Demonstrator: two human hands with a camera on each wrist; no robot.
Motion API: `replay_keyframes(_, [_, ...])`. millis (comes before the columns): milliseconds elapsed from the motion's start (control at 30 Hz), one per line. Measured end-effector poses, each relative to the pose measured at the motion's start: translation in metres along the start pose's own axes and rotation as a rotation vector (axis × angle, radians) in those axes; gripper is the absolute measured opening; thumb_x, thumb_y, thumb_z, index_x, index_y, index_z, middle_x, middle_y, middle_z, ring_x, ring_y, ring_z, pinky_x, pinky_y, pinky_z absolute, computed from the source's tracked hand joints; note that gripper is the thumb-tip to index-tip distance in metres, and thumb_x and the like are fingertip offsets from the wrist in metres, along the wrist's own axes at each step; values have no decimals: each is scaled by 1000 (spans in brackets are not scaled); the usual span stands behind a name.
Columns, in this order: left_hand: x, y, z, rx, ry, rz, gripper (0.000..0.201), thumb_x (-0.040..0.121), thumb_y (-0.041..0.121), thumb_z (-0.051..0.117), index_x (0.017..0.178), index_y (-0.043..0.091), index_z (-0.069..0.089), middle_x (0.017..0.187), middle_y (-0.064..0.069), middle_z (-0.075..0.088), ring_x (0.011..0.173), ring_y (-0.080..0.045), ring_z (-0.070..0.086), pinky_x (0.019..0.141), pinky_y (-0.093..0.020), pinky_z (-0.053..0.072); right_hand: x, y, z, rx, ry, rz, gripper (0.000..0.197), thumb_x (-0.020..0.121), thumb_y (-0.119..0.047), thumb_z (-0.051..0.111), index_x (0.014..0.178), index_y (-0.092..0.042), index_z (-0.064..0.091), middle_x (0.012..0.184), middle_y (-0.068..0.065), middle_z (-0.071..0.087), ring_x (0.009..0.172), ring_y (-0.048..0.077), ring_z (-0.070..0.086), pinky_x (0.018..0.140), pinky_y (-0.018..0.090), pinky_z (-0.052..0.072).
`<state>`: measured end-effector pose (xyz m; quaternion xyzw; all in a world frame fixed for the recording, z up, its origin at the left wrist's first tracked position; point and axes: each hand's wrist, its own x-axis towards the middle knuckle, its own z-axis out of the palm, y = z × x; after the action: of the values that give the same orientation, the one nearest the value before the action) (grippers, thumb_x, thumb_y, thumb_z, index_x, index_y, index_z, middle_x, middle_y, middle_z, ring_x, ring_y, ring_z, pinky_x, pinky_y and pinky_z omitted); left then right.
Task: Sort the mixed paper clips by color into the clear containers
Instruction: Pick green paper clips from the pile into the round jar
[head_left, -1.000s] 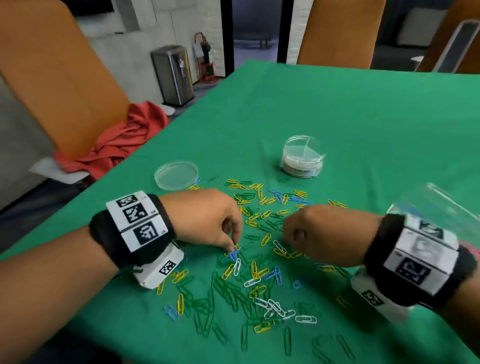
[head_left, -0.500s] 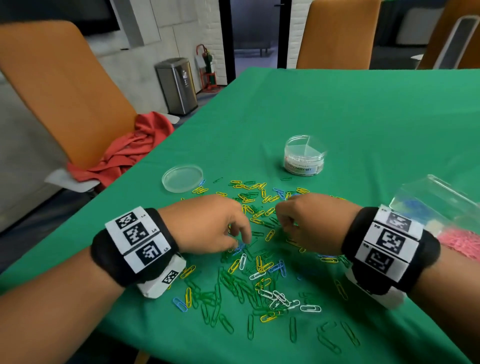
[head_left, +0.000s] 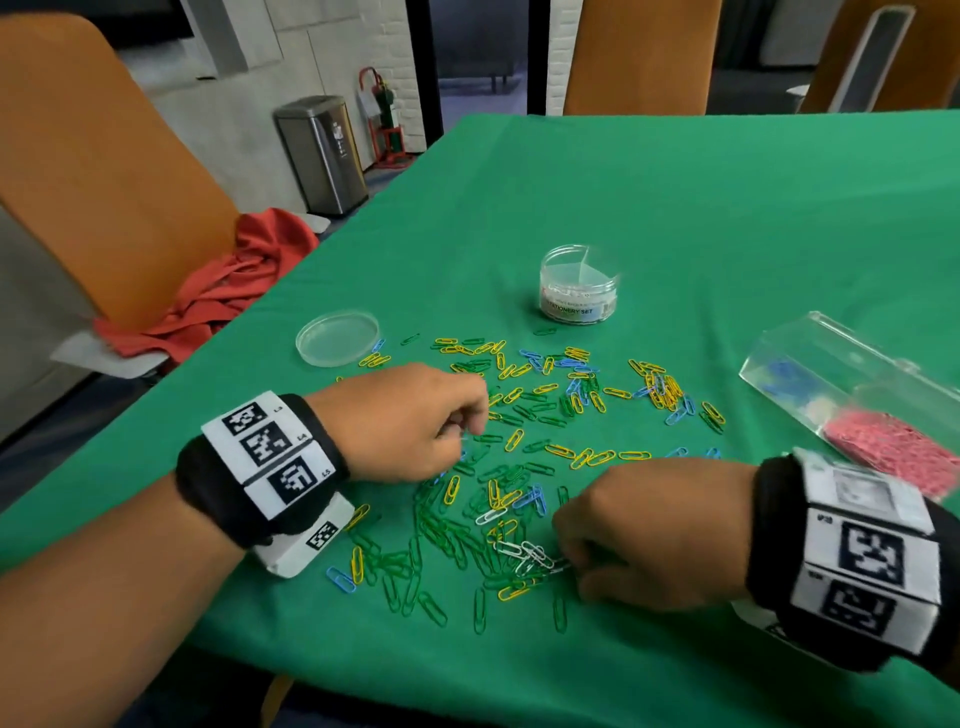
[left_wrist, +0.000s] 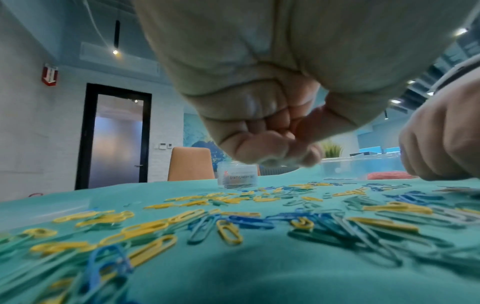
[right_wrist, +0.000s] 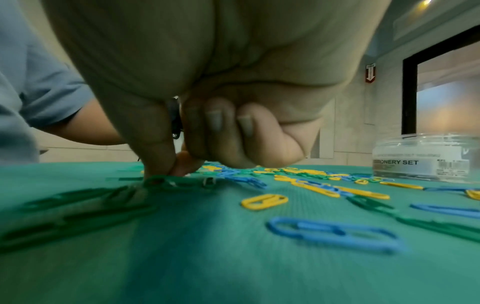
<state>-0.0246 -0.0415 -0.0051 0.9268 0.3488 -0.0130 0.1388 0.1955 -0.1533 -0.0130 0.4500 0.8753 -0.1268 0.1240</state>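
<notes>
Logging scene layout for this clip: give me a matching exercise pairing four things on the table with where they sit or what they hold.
Things:
1. round jar
2. loose lid
3. long clear box
4. white paper clips

Places or states:
A. lies flat left of the jar, beside the scattered clips
B. holds a pink heap, at the table's right side
C. at the right hand's fingertips
D. stands upright beyond the pile, labelled STATIONERY SET

Pairs: 1-D, 2-A, 3-B, 4-C
</notes>
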Motion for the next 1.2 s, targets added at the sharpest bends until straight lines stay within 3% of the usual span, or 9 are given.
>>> replay_keyframes(133, [-7,21,-7,63,-93,40,34,79,37,29,77,19,57,77,7,57,75,-14,54,74,-36,47,-5,9,2,87,110,-12,14,83,-38,51,85,-23,54,79,-5,59,69,16,51,63,31,46])
replay_keyframes(233, [-15,34,-1,110,-114,27,34,89,51,47,80,21,62,82,9,55,79,-12,56,75,-34,48,-7,22,-6,411,197,-48,8,83,-26,50,76,-23,46,68,-5,56,57,10,44,56,33,45])
replay_keyframes(367, [-17,41,11,279,-143,9,29,87,57,61,97,31,65,99,12,62,94,-15,61,83,-34,52,-4,32,-10,942,120,2,26,90,2,42,102,-21,43,70,0,61,52,18,39,46,27,40])
replay_keyframes(467, [-14,42,16,322,-118,-34,14,85,43,63,90,30,63,96,8,65,89,-18,62,76,-32,52,5,28,-8,632,92,19,13,92,-18,44,97,-28,51,71,-2,53,61,15,42,59,36,44])
replay_keyframes(600, [-15,39,15,308,-148,-89,5,81,34,55,78,30,56,88,8,65,82,-19,61,73,-30,52,14,4,-6,268,69,44,22,91,-47,59,93,-25,57,69,-10,51,60,2,45,54,21,34])
replay_keyframes(733, [-14,32,13,254,-104,-86,14,81,43,57,86,30,62,91,11,65,88,-15,62,80,-34,54,21,-5,0,90,59,81,16,89,-39,61,95,-25,60,82,-7,60,70,14,50,57,28,35])
replay_keyframes(933, [-10,36,21,225,-142,-47,28,80,59,66,92,34,65,94,12,65,90,-14,61,79,-36,54,14,6,-5,197,139,67,10,83,-31,59,85,-21,61,72,-6,60,58,9,47,53,18,36])
replay_keyframes(1033, [-11,33,20,216,-135,-19,17,85,47,63,92,31,65,95,11,66,90,-14,62,81,-35,55,7,19,-10,404,147,92,16,80,-34,56,76,-19,55,63,-6,54,53,8,42,54,27,41])
replay_keyframes(1200, [-17,26,5,62,-19,-79,16,85,47,62,80,32,59,77,14,61,73,1,54,66,-25,40,-5,37,-11,1564,196,23,11,58,-15,58,62,-17,48,60,10,47,39,12,27,40,15,25])
